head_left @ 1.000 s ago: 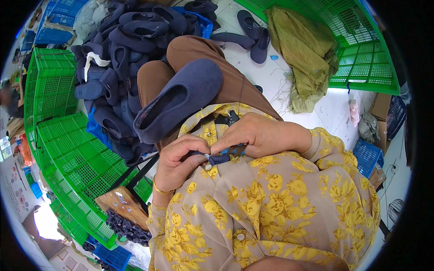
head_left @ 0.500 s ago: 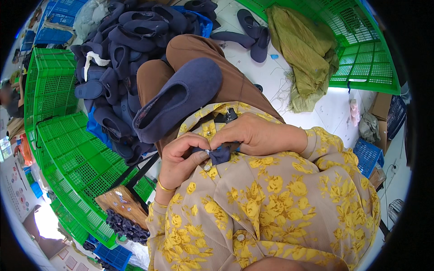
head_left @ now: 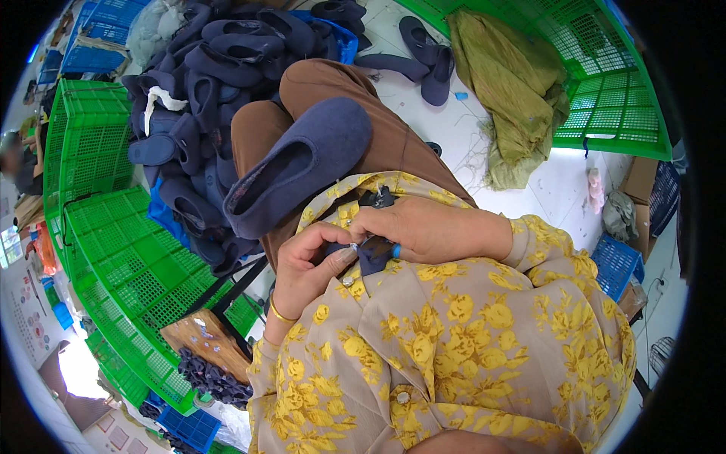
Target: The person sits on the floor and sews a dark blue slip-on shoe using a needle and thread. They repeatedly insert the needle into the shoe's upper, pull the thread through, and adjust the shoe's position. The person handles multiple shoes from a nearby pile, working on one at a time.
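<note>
Head view, centre of the frame: I see my left hand (head_left: 310, 261) and my right hand (head_left: 412, 227) meeting against the chest of a yellow-flowered blouse (head_left: 454, 356). Both pinch one small dark felt piece (head_left: 373, 253), the left grip with thumb and fingers pressed onto its left end, the right grip closed over its top. A bit of blue tool (head_left: 395, 250) shows under the right fingers; what it is I cannot tell. A dark blue felt slipper (head_left: 299, 163) lies across my brown-trousered lap just above the hands. In the upper left of the frame a heap of like slippers (head_left: 204, 68) rests on the floor, beside green plastic crates (head_left: 113, 227) along the left edge. An olive cloth (head_left: 514, 91) hangs over another green crate (head_left: 605, 83) at upper right.
</note>
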The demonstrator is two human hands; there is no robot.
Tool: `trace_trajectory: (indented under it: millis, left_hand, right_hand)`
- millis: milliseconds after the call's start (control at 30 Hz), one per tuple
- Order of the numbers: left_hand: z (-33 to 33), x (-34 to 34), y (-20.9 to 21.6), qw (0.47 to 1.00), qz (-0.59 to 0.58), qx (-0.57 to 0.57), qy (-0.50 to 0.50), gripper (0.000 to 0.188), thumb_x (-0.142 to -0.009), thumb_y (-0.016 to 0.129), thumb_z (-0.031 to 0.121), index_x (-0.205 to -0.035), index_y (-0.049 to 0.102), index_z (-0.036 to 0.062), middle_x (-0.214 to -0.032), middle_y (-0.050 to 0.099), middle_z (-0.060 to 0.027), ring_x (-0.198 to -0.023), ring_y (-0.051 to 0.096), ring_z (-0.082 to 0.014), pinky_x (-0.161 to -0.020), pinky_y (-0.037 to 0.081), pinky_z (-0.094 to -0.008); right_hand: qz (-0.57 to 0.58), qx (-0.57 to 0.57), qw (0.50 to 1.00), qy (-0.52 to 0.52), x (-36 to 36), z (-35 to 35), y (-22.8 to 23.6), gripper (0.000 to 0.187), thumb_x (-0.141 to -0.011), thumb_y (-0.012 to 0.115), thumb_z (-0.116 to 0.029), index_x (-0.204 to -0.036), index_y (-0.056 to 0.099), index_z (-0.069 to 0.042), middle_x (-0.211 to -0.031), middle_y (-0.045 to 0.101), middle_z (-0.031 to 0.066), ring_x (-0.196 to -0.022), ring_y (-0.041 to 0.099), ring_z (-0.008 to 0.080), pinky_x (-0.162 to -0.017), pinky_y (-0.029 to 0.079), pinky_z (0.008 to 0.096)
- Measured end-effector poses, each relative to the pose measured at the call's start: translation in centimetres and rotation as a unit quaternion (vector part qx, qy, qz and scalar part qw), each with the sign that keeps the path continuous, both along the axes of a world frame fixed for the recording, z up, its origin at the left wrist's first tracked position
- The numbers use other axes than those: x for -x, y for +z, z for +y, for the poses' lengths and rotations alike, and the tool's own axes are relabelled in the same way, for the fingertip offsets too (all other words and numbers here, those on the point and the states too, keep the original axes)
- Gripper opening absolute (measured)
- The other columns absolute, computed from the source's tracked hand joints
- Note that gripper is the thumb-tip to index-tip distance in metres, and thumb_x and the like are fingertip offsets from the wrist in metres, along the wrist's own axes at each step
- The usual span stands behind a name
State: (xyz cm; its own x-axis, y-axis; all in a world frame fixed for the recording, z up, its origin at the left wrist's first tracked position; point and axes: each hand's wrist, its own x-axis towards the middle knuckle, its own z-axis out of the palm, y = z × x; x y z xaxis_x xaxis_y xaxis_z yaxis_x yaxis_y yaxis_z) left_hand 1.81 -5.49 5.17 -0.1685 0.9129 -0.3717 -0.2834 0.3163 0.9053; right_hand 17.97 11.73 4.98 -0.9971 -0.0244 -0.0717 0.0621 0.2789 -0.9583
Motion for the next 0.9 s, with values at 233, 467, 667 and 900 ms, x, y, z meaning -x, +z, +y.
trace_trajectory:
  millis: [233, 467, 667, 900]
  left_hand:
    - [0.2, 0.0, 0.2, 0.986, -0.107, 0.037, 0.122, 0.011, -0.091, 0.065, 0.001, -0.099, 0.059, -0.002, -0.085, 0.064, -0.0038, -0.067, 0.061, -0.0089, -0.062, 0.05, -0.022]
    - [1.2, -0.4, 0.9, 0.986, -0.09, 0.046, 0.133, 0.012, -0.092, 0.063, 0.002, -0.101, 0.057, -0.0033, -0.083, 0.065, -0.0072, -0.064, 0.062, -0.0103, -0.059, 0.053, -0.0233]
    - [1.3, -0.7, 0.2, 0.988, -0.064, 0.033, 0.136, 0.01, -0.092, 0.063, 0.002, -0.1, 0.06, -0.0025, -0.083, 0.066, -0.0065, -0.063, 0.059, -0.0078, -0.058, 0.05, -0.0207]
    - [1.4, -0.5, -0.1, 0.988, -0.059, 0.112, 0.086, 0.012, -0.093, 0.064, 0.006, -0.102, 0.062, -0.0015, -0.077, 0.065, -0.0034, -0.062, 0.058, -0.0055, -0.057, 0.047, -0.0188]
  right_hand:
    - [0.065, -0.038, 0.98, -0.182, 1.2, 1.1, 0.2, 0.026, -0.086, 0.069, -0.011, -0.11, 0.059, -0.01, -0.097, 0.064, 0.0097, -0.082, 0.066, 0.0292, -0.067, 0.052, 0.0354]
    - [0.171, -0.214, 0.952, -0.138, 2.5, -0.1, 0.3, 0.034, -0.066, 0.068, 0.0, -0.097, 0.061, -0.014, -0.092, 0.058, 0.001, -0.07, 0.061, 0.025, -0.056, 0.048, 0.0347]
    - [0.277, -0.353, 0.887, -0.113, 2.7, -0.4, -0.5, 0.021, -0.072, 0.066, -0.01, -0.093, 0.061, -0.013, -0.085, 0.054, -0.0004, -0.064, 0.06, 0.0203, -0.054, 0.048, 0.0337]
    - [0.179, 0.098, 0.923, -0.325, 3.3, 0.0, 4.1, 0.006, -0.093, 0.06, -0.015, -0.099, 0.058, -0.014, -0.086, 0.063, 0.0034, -0.06, 0.054, 0.0086, -0.053, 0.045, 0.0248]
